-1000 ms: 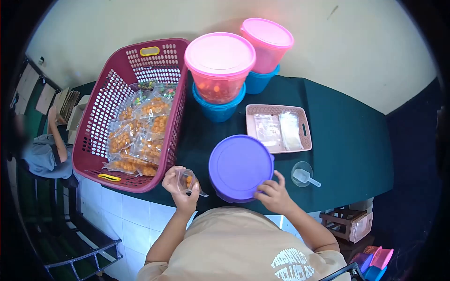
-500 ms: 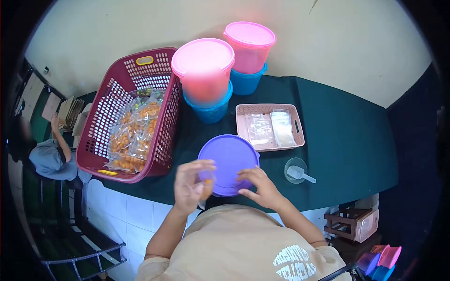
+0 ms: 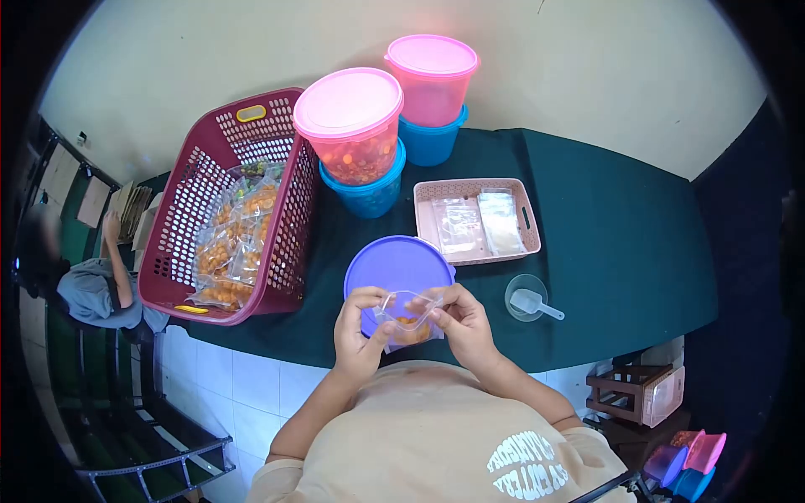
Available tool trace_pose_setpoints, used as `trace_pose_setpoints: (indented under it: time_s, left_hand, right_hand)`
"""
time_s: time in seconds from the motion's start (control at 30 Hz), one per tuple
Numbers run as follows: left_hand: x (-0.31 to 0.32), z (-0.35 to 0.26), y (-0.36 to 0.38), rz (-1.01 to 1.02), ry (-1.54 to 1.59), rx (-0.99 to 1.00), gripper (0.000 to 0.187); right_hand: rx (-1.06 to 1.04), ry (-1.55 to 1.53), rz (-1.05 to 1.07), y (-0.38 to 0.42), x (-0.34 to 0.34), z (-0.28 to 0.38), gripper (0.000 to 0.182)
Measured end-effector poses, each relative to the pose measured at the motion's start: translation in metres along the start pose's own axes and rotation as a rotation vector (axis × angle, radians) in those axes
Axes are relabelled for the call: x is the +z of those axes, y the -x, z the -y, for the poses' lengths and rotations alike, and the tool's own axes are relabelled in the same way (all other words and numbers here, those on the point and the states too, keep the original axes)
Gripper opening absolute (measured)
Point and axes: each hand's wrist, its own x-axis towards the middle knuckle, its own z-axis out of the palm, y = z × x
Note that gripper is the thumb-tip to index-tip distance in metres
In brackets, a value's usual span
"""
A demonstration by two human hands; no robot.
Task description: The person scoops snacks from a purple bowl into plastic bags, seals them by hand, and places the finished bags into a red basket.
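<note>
Both hands pinch the top edges of a clear plastic bag [image 3: 410, 327] with orange snack pieces at its bottom. My left hand [image 3: 360, 327] is closed on the bag's left edge, and my right hand [image 3: 464, 324] is closed on its right edge. The bag's mouth looks spread between them. Just behind and beneath the bag is a round purple lid [image 3: 394, 267], partly covered by my hands and the bag.
A maroon basket [image 3: 289, 226] holds several filled bags at left. Pink-lidded tubs [image 3: 350, 105] stand stacked on blue tubs [image 3: 369, 194]. A pink tray [image 3: 426, 226] carries flat clear bags; a scoop [image 3: 535, 304] rests in a clear bowl [image 3: 511, 295]. Another person [image 3: 96, 289] is at far left.
My right hand has left the purple lid and taken the bag's right edge. My left hand has moved slightly right with the bag, which is now stretched between both hands.
</note>
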Motion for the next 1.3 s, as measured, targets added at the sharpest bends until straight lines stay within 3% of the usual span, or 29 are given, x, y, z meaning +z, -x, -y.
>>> trace_pose_setpoints:
  time_s: [0.2,0.37,0.57,0.6,0.67,1.0,1.3]
  left_hand:
    - [0.006,0.001,0.004,-0.099,-0.037,-0.053,0.021]
    - [0.003,-0.005,0.004,-0.116,-0.166,0.094,0.01]
    - [-0.002,-0.008,-0.003,-0.036,-0.268,0.28,0.011]
    - [0.0,-0.008,-0.002,-0.038,-0.269,0.278,0.011]
    - [0.006,-0.007,0.001,-0.163,-0.13,0.087,0.011]
    - [0.002,-0.012,-0.007,-0.095,-0.35,0.233,0.008]
    - [0.019,-0.017,-0.009,-0.074,-0.098,0.009,0.012]
  right_hand:
    - [-0.035,0.122,0.056,0.004,0.003,0.003,0.006]
    - [-0.088,0.169,0.068,0.003,-0.001,-0.003,0.006]
    - [-0.148,0.115,0.027,0.002,-0.002,-0.003,0.01]
    - [-0.123,0.09,0.033,0.003,-0.003,-0.002,0.012]
    - [-0.134,0.081,0.058,0.001,-0.002,0.0,0.014]
    - [-0.162,0.298,-0.04,-0.004,0.0,0.01,0.004]
    - [-0.214,0.394,-0.02,-0.005,-0.002,0.012,0.004]
